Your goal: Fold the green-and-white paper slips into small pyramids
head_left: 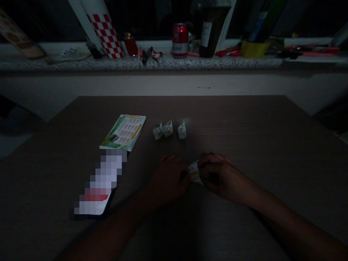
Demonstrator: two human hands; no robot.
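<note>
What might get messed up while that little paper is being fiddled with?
1. The light is dim, so the small printed paper between the left grip and the right grip might get creased wrongly.
2. Three little folded papers sit just ahead; a forward reach could knock them.
3. The left forearm is near what looks like a phone, so it might bump it.

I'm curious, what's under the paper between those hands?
Brown tabletop shows near the paper. I can't see directly beneath because it's covered. The right hand hides the paper's right end.
</note>
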